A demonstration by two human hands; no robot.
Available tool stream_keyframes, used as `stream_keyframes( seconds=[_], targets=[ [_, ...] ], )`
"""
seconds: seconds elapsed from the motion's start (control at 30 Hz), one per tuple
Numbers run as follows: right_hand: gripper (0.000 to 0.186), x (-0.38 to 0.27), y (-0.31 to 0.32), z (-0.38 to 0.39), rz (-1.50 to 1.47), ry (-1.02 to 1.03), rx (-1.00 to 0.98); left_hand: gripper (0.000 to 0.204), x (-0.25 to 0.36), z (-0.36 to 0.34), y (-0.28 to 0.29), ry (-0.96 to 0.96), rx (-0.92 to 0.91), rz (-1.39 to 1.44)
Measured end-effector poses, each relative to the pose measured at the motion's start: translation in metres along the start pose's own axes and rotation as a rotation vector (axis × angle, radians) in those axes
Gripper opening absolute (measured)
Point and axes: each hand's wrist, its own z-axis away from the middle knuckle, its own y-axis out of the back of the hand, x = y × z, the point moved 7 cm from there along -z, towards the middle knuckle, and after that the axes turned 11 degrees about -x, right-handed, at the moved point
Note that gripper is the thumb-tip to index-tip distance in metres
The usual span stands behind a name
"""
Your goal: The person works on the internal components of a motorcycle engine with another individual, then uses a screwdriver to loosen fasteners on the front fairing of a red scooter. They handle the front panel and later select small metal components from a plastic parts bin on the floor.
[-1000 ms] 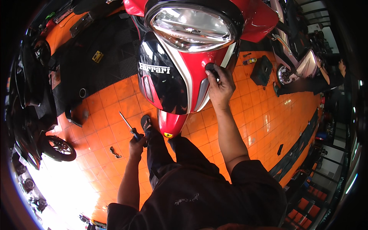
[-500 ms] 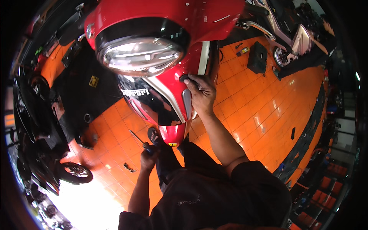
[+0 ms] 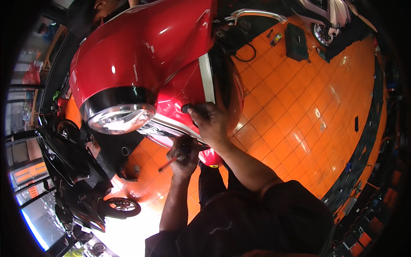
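A red scooter front point(image 3: 141, 64) with a clear oval headlight point(image 3: 122, 119) stands before me. My right hand point(image 3: 209, 124) is closed, its thumb and fingers pinching a small black round piece point(image 3: 186, 108) against the red front panel point(image 3: 171, 107). Whether that piece is fixed to the panel I cannot tell. Below it, my left hand point(image 3: 185, 155) is closed around a screwdriver point(image 3: 166, 165), whose shaft slants down to the left. This hand overlaps the scooter's lower front, and the screwdriver's handle is mostly covered by my fingers.
A black motorcycle point(image 3: 81, 175) stands at the left on the orange tiled floor point(image 3: 295, 124). At the far right, a pinkish scooter point(image 3: 327, 21) is near a black box point(image 3: 296, 42) and a spray can point(image 3: 276, 39). Part of another person point(image 3: 102, 10) shows at the far left.
My left hand has risen with the screwdriver from low beside my leg to the scooter's front, near my right hand. My right hand stays at the black round piece while the view has shifted.
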Motion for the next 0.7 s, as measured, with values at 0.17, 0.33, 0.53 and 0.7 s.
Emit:
stream_keyframes(
  seconds=[0.17, 0.33, 0.53, 0.7],
  targets=[
    [0.015, -0.006, 0.002, 0.0, 0.021, -0.022, -0.015, 0.062, 0.005, -0.037, -0.006, 0.04, -0.171, -0.51],
    [0.016, -0.01, 0.003, -0.005, 0.105, -0.096, -0.058, 0.069, 0.003, -0.039, -0.008, -0.021, -0.165, -0.491],
    [0.02, -0.014, 0.005, -0.014, 0.253, -0.095, -0.18, 0.063, -0.001, -0.042, -0.008, -0.034, -0.158, -0.45],
    [0.019, -0.009, 0.011, -0.026, 0.104, -0.19, -0.222, 0.06, -0.001, -0.042, -0.006, -0.206, -0.074, -0.558]
  ],
)
